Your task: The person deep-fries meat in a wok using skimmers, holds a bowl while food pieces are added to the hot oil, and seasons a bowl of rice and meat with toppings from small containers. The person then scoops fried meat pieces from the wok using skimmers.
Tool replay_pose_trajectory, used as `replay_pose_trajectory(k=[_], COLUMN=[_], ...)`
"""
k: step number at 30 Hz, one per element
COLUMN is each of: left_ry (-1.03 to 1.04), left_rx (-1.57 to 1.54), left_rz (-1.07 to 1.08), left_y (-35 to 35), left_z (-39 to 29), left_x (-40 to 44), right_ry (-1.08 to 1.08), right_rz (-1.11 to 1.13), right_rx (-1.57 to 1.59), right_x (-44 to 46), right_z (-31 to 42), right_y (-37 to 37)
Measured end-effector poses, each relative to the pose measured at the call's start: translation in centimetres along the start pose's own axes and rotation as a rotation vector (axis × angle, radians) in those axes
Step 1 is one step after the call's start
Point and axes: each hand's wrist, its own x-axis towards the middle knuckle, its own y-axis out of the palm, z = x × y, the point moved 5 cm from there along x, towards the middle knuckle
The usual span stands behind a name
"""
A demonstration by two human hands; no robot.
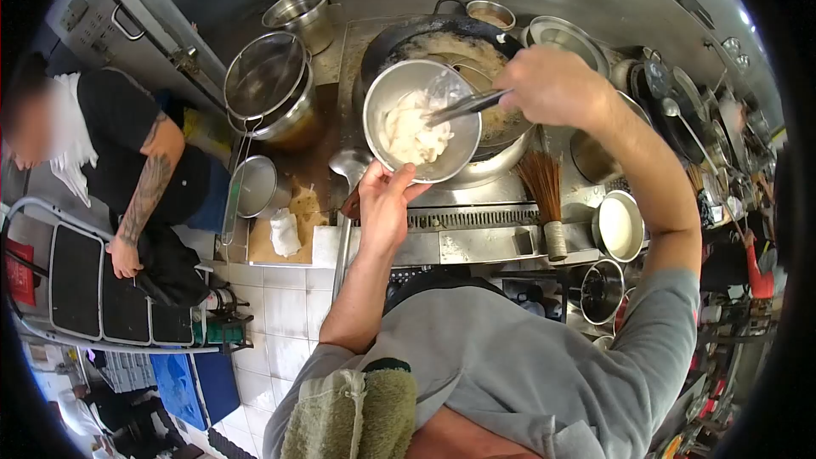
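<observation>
"Where is the round, silver metal bowl (465,151)?"

"In the left hand (384,208), over the near left edge of the wide black wok (371,64) set into the steel surface (416,244). Those fingers grip its near rim, thumb uppermost."

"And the right hand (552,89)?"

"To the right of the bowl and a little farther off, fingers closed round a slim dark utensil (469,105), perhaps tongs. Its long axis slants leftward and nearer, from those fingers into the pale, glistening pieces (412,132) inside the bowl."

"Which hand is nearer the pieces?"

"The left, just beside them; only the utensil bridges the right hand's gap."
</observation>
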Motion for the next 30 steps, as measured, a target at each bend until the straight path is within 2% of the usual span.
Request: replay_pose_trajectory(k=[1, 2, 5, 9, 11, 12, 14, 16, 18, 21, 23, 24, 28, 30], left_ry=[-0.002, 0.001, -0.006, -0.033, -0.045, -0.048, -0.045, -0.044, -0.040, -0.054, -0.038, -0.031, -0.011, -0.016], left_rx=[-0.009, -0.010, -0.062, -0.097, -0.096, -0.094, -0.100, -0.094, -0.074, -0.054, -0.069, -0.061, -0.055, -0.067], left_rz=[-0.001, 0.005, -0.026, -0.059, -0.062, -0.080, -0.099, -0.107, -0.142, -0.170, -0.200, -0.198, -0.170, -0.168], left_y=[-0.1, -0.3, -0.9, -1.4, -1.3, -1.5, -1.7, -2.2, -2.9, -3.6, -3.8, -4.2, -5.1, -4.8], left_z=[0.2, 0.5, 0.9, 0.8, 0.7, 0.5, 0.1, -0.3, -0.5, -1.0, -1.5, -1.8, -2.6, -3.0], left_x=[0.2, 0.5, 1.0, 1.3, 1.2, 0.9, 0.3, -0.5, -1.3, -2.2, -2.6, -2.7, -3.1, -3.2], right_ry=[0.029, 0.048, 0.172, 0.162, 0.228, 0.240, 0.244, 0.303, 0.403, 0.488, 0.565, 0.532, 0.582, 0.562], right_rz=[-0.017, -0.142, -0.198, -0.260, -0.334, -0.294, -0.361, -0.177, -0.039, -0.046, -0.064, -0.089, -0.099, -0.209], right_rx=[0.059, 0.068, 0.079, 0.145, 0.100, 0.112, 0.024, 0.082, 0.086, 0.074, 0.188, 0.185, 0.213, 0.141], right_x=[-0.1, -0.8, -1.7, -0.3, 1.0, 2.2, 4.9, 10.0, 13.0, 16.2, 17.6, 18.7, 15.5, 13.0], right_z=[-0.4, -1.3, -4.0, -7.7, -9.9, -10.6, -11.5, -13.6, -12.1, -11.0, -11.5, -13.1, -17.6, -20.7], right_y=[-0.6, -1.4, -4.5, -6.8, -7.2, -7.0, -5.2, -0.8, 1.8, 5.8, 7.7, 8.4, 5.5, 5.1])
